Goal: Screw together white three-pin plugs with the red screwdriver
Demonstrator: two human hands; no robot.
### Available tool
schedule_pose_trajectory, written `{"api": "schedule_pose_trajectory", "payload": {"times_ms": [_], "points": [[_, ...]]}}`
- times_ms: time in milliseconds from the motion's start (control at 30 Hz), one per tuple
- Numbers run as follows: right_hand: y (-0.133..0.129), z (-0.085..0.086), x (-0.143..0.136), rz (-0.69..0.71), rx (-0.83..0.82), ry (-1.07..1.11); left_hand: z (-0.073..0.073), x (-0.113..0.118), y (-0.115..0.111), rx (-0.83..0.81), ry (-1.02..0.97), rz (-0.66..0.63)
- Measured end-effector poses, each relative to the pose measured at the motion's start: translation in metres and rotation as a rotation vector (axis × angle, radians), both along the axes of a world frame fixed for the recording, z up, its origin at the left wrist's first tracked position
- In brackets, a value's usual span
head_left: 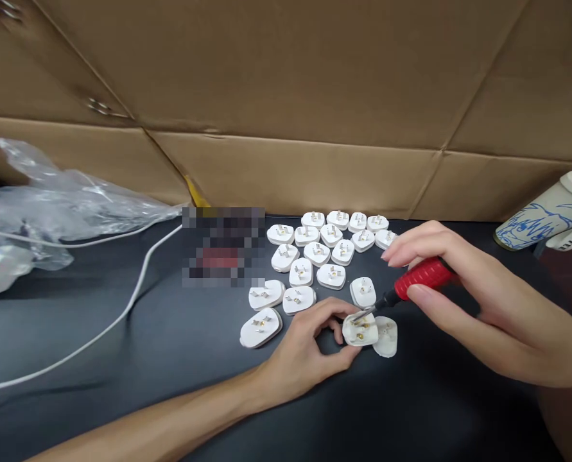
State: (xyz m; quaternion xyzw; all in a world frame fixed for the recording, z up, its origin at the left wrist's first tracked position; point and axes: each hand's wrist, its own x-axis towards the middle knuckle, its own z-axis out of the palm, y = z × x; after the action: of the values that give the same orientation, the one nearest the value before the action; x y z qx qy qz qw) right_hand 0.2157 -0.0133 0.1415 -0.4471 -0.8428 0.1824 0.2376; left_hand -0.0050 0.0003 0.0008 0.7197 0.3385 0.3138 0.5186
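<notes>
My left hand (309, 346) grips a white plug piece (360, 330) by its sides between thumb and fingers; brass-coloured metal parts show on its upper face. In my right hand (478, 301) is a screwdriver (423, 278) with a red handle and dark collar, held slanting down to the left. Its tip meets the plug piece, apparently at one of the metal parts. A thin translucent white cover piece (386, 337) lies just right of the plug piece. Behind my hands several white plugs (331, 276) rest on the dark table, metal pins facing up.
A brown cardboard wall (286, 173) closes off the back. At the left lie crumpled clear plastic bags (69, 199) and a white cable (136, 289). A cup marked COFFEE (546, 215) leans at the right. A blurred-out patch (223, 247) hides something near the back.
</notes>
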Motion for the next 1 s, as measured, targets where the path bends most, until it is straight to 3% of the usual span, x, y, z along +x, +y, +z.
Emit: {"api": "schedule_pose_trajectory", "payload": {"times_ms": [33,100,233,300,500,833,900,1000], "points": [[0.0,0.002,0.002,0.078,-0.031,0.001,0.0,0.0,0.0,0.001,-0.004,-0.003],[0.001,0.004,0.004,0.104,-0.048,0.012,0.0,0.0,0.0,0.001,-0.013,-0.013],[0.004,-0.004,-0.003,-0.144,0.036,0.026,-0.001,0.0,0.001,-0.022,-0.002,-0.005],[0.004,-0.006,-0.006,-0.181,0.035,0.032,-0.001,0.0,0.001,-0.031,-0.001,0.009],[0.003,0.003,0.002,0.086,-0.053,0.032,-0.002,0.0,0.001,-0.025,-0.017,0.0],[-0.006,-0.002,-0.008,-0.148,0.022,0.038,0.0,-0.001,-0.003,0.055,0.003,-0.003],[-0.005,-0.001,-0.007,-0.133,0.014,0.055,0.002,0.0,-0.002,0.034,-0.016,0.003],[-0.002,0.002,-0.001,0.018,-0.078,0.047,0.002,0.002,0.0,-0.035,-0.059,-0.011]]}}
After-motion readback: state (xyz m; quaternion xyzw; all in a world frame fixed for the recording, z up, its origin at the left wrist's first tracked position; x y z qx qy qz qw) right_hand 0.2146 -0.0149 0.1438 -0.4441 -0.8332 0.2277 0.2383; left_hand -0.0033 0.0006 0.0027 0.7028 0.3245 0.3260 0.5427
